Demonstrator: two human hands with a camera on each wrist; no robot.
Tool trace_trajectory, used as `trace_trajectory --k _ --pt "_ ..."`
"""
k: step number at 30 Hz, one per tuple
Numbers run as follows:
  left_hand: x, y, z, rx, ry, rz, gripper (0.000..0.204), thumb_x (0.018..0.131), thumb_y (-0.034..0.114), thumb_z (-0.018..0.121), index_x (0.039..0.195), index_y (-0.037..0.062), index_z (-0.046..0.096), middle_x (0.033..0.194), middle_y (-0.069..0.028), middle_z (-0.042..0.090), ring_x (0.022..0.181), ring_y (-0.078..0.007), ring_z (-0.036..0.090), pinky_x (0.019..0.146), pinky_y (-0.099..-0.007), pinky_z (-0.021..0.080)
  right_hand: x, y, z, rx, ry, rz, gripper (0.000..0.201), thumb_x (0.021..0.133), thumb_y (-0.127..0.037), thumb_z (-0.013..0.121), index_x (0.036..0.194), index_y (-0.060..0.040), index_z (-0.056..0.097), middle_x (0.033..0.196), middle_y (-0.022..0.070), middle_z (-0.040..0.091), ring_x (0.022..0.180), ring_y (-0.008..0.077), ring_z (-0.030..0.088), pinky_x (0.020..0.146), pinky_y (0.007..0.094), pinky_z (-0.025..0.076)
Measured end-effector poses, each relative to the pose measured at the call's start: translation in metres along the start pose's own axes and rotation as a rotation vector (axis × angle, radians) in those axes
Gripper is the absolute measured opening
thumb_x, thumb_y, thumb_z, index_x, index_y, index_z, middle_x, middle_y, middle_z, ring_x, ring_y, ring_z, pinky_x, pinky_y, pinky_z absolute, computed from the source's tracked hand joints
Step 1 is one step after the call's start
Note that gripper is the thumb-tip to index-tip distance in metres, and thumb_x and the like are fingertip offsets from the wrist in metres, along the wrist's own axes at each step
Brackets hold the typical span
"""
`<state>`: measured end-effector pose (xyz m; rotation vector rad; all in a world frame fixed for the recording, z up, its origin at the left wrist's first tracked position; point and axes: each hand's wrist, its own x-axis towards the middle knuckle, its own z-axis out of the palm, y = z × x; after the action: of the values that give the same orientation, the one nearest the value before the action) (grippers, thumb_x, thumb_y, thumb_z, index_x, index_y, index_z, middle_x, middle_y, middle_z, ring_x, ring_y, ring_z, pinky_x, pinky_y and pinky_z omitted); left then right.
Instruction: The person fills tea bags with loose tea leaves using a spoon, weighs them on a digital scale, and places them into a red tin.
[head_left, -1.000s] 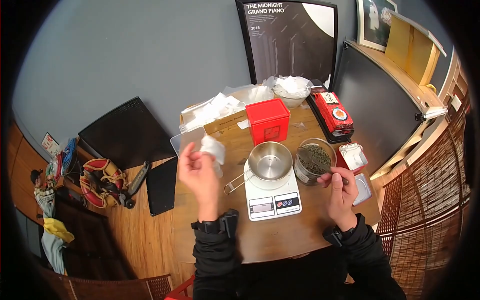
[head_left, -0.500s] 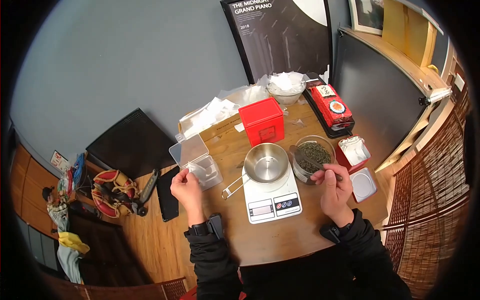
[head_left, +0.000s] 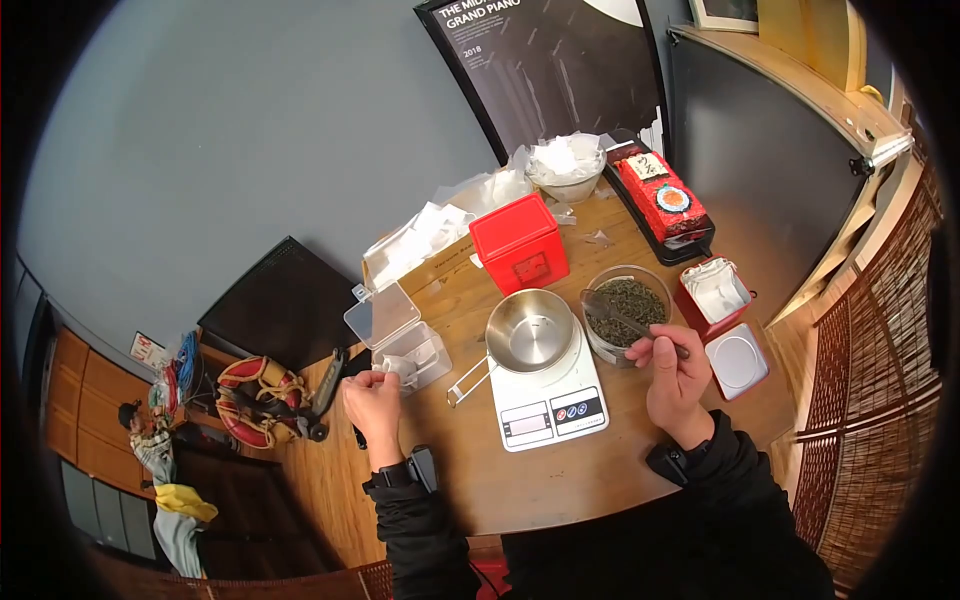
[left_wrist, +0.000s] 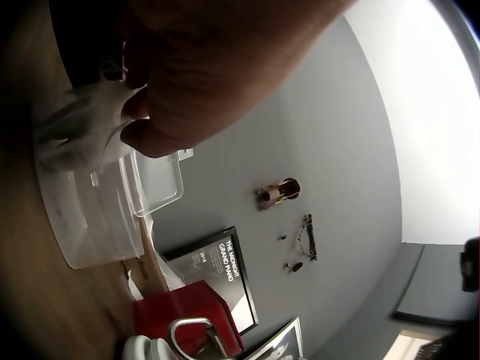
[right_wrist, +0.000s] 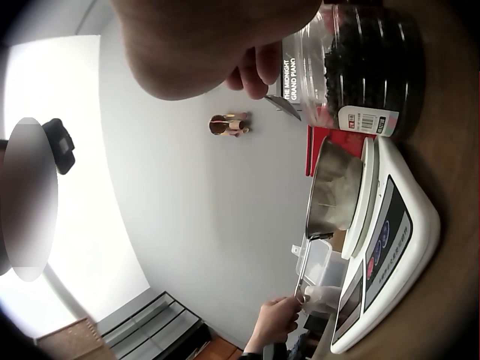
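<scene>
Low at the left, my left hand (head_left: pixel 373 408) pinches a small white tea bag (left_wrist: pixel 79 127) at the mouth of a clear plastic box (head_left: pixel 440 365) whose lid (head_left: pixel 382 318) stands raised. Something dark shows through the bag in the left wrist view. My right hand (head_left: pixel 680 385) grips the handle of a dark spoon (head_left: pixel 600 304), its bowl over the clear jar (head_left: pixel 610 350) of dried tea leaves (head_left: pixel 642 298). Between the hands, a steel pan (head_left: pixel 530 345) with a wire handle sits on a white kitchen scale (head_left: pixel 508 388), a few dark specks inside it.
Behind the pan stands a red box (head_left: pixel 520 245). White bags fill a long carton (head_left: pixel 455 253) and a bowl (head_left: pixel 568 190) at the back. A red package (head_left: pixel 655 200) lies on a black tray. At right are an open red tin (head_left: pixel 706 312) and its lid (head_left: pixel 738 360).
My left hand has lowered the white bag from chest-high, left of the pan, down to the clear box. The right hand keeps holding the spoon over the jar, nearly unmoved.
</scene>
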<state>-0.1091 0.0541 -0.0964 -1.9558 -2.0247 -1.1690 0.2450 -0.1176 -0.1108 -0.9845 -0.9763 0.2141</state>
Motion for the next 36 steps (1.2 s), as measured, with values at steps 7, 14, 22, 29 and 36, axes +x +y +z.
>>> trace_trajectory --k 7,14,22,29,36 --pt "0.003 -0.003 0.006 -0.019 -0.008 -0.073 0.017 0.072 0.016 0.070 0.071 -0.0013 0.071 0.072 -0.0190 0.069 0.068 -0.0362 0.067 0.069 -0.0438 0.053 0.000 0.002 -0.004 0.018 0.009 -0.002 0.016 0.103 -0.009 0.052 0.112 0.0030 0.058 0.083 0.0111 0.070 0.071 0.0124 0.065 0.064 0.0246 0.051" --pt "0.010 0.008 0.017 -0.197 0.059 -0.106 0.018 0.074 0.013 0.068 0.074 -0.0050 0.071 0.065 -0.0182 0.069 0.060 -0.0284 0.067 0.064 -0.0380 0.053 0.004 0.004 -0.012 -0.003 0.050 0.020 0.018 0.104 -0.011 0.051 0.115 0.0024 0.057 0.086 0.0105 0.070 0.074 0.0121 0.065 0.066 0.0242 0.051" --pt "0.012 -0.002 0.023 -0.136 0.047 -0.108 0.015 0.073 0.011 0.070 0.074 -0.0039 0.070 0.069 -0.0167 0.069 0.061 -0.0285 0.067 0.064 -0.0388 0.053 0.006 0.005 -0.023 0.000 0.127 0.128 0.020 0.105 -0.014 0.052 0.115 0.0017 0.057 0.087 0.0082 0.068 0.075 0.0118 0.065 0.065 0.0235 0.050" --pt "0.006 -0.014 0.022 -0.152 0.090 -0.075 0.019 0.073 0.006 0.071 0.090 -0.0016 0.069 0.083 -0.0123 0.068 0.068 -0.0245 0.064 0.068 -0.0371 0.053 0.007 0.010 -0.025 -0.002 0.140 0.179 0.019 0.104 -0.016 0.055 0.112 0.0008 0.058 0.085 0.0071 0.067 0.073 0.0109 0.065 0.063 0.0227 0.049" --pt "0.001 -0.021 0.018 -0.250 0.066 -0.067 0.018 0.075 0.002 0.067 0.092 -0.0018 0.068 0.087 -0.0127 0.067 0.071 -0.0249 0.063 0.070 -0.0372 0.053 0.007 0.015 -0.027 -0.025 0.151 0.247 0.018 0.102 -0.017 0.059 0.107 0.0003 0.058 0.081 0.0053 0.064 0.069 0.0093 0.061 0.061 0.0226 0.050"
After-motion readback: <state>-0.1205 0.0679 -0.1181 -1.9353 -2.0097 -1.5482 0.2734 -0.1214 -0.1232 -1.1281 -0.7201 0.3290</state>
